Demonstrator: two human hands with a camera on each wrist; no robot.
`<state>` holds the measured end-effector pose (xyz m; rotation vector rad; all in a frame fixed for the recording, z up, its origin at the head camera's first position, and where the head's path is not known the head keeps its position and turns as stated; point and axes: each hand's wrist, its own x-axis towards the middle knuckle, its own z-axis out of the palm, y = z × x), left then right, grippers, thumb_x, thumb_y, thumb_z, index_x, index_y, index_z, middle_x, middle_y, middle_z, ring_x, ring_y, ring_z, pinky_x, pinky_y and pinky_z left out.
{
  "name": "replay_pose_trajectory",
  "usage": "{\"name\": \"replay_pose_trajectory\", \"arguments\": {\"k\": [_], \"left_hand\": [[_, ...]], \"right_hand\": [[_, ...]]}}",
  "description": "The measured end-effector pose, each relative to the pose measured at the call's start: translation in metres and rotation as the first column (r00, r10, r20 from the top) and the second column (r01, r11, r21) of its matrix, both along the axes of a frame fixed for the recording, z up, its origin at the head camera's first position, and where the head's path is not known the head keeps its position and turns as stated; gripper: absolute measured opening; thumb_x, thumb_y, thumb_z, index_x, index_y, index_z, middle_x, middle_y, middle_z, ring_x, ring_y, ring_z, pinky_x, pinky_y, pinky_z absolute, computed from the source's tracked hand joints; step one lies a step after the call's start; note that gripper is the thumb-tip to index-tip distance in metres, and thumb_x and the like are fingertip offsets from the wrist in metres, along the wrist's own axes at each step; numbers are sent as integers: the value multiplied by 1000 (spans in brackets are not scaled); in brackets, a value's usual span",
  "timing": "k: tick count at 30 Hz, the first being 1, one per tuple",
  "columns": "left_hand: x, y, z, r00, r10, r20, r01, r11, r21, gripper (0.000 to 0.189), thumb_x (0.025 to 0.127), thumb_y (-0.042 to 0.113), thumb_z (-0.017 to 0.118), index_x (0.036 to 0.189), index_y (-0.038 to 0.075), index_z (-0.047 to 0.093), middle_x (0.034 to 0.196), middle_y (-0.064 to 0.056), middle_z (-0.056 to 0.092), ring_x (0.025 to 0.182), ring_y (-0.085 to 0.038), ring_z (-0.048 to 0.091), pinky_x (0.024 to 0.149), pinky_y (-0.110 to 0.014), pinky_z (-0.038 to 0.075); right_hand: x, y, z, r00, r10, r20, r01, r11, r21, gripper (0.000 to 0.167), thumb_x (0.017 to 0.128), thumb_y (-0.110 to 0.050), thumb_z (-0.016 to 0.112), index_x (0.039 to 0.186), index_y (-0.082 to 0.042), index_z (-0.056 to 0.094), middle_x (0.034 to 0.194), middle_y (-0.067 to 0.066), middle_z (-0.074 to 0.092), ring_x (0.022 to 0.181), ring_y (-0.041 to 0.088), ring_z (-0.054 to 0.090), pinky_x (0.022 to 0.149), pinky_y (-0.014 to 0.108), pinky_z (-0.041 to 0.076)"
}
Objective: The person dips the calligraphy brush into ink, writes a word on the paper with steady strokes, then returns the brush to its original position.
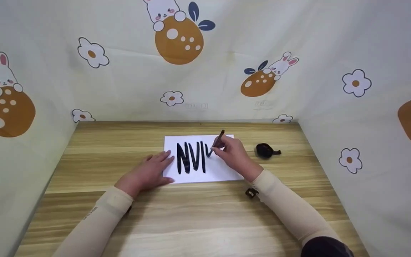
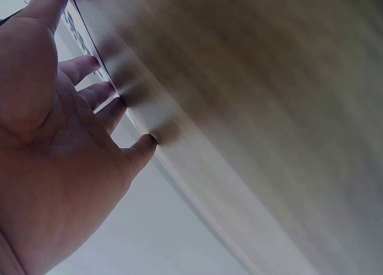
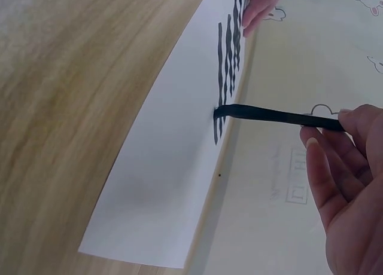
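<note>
A white sheet of paper lies on the wooden table, with thick black strokes across its left and middle part. My right hand pinches a slim dark brush by its handle, between thumb and fingers. The brush's black tip meets the paper at the rightmost, shorter strokes, as the right wrist view shows. Fingers spread and nearly straight, my left hand rests at the paper's left edge. Its fingertips lie on the sheet, and the palm shows in the left wrist view.
A small black dish with a short handle stands on the table right of the paper. Cloth walls printed with rabbits, oranges and flowers enclose the back and both sides. A black clip sits by the right wrist.
</note>
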<state>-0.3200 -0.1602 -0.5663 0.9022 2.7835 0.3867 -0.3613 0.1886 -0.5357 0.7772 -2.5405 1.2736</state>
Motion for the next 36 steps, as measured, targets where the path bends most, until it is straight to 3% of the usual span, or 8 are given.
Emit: {"name": "replay_pose_trajectory", "arguments": {"k": [17, 36], "left_hand": [[-1, 0, 1, 999, 9, 30, -9, 1000, 0, 88, 106, 53, 70, 170, 1, 39, 179, -24, 26, 165, -45, 27, 127, -75, 25], [0, -1, 0, 999, 11, 31, -11, 1000, 16, 87, 106, 52, 71, 170, 1, 40, 179, -24, 27, 165, -45, 27, 127, -75, 25]], "right_hand": [[10, 3, 0, 998, 57, -22, -58, 998, -4, 11, 96, -3, 84, 98, -4, 74, 89, 3, 80, 87, 19, 78, 69, 25, 56], [20, 2, 8, 993, 81, 81, -80, 997, -15, 10, 98, -4, 83, 98, -5, 73, 87, -1, 77, 86, 15, 76, 69, 25, 58]]}}
